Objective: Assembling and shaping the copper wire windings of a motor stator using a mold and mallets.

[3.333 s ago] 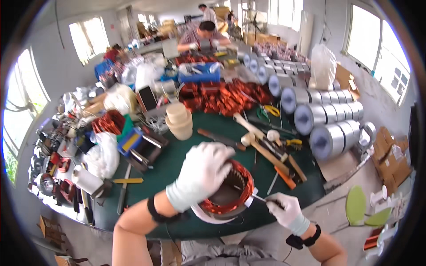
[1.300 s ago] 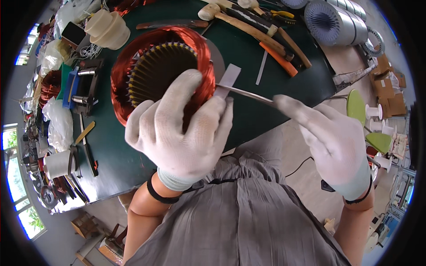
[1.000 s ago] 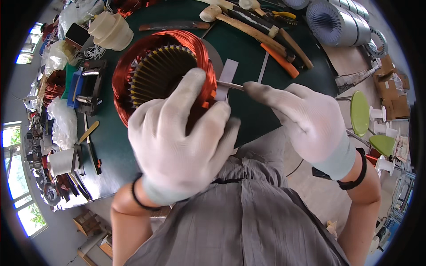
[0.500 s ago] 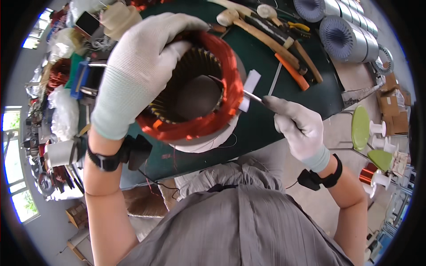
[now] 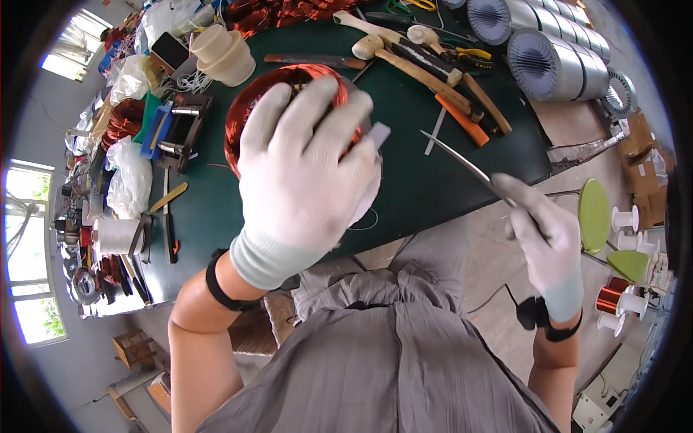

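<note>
The copper-wound stator [image 5: 237, 123], beneath the left hand's [image 5: 299, 177] spread, bent fingers, looks heavy and rigid with easily nicked windings, best held around its outer side; whether they grip it is hidden. The slim metal tool [image 5: 462, 160], pinched between the right hand's [image 5: 545, 231] fingers, seems stiff and slick, best held behind its tip.

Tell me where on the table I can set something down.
Bare tabletop lies between the yellow stick and left hand, and between the coil and the hammers. Crowded: the far side, around the cups and pliers.
</note>
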`<state>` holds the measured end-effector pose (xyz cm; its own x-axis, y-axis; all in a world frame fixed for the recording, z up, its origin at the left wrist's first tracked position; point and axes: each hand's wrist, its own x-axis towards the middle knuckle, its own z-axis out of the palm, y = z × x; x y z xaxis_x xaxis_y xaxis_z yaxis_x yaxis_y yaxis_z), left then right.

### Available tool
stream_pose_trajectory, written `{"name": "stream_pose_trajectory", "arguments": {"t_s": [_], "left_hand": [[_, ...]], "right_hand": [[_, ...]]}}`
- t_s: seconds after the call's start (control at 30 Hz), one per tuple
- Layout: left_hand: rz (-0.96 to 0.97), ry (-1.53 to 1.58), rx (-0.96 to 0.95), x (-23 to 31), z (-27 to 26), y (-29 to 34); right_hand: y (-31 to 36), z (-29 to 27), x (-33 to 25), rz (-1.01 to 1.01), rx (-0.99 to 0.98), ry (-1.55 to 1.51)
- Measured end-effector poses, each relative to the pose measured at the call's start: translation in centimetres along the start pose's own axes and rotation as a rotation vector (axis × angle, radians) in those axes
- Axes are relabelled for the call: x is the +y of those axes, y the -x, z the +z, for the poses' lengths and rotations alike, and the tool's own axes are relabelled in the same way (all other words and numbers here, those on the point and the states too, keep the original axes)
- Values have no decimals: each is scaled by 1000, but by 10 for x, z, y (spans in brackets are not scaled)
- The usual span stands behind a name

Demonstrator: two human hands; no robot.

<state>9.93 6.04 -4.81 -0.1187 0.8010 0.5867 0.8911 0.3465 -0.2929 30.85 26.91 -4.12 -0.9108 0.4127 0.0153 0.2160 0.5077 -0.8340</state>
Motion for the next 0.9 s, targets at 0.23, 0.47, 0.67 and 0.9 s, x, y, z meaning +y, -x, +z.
{"name": "stream_pose_trajectory", "arguments": {"t_s": [0.23,0.47,0.67,0.9], "left_hand": [[-74,159,-82,-38,-30,69],[-93,351,-77,-42,-17,67],[-135,357,97,-22,7,56],[-277,268,210,4,21,47]], "right_hand": [[25,31,0,42,-1,-139],[4,43,-33,-251,-147,274],[1,32,-60,-101,-230,495],[-43,75,-41,-300,-93,316]]}}
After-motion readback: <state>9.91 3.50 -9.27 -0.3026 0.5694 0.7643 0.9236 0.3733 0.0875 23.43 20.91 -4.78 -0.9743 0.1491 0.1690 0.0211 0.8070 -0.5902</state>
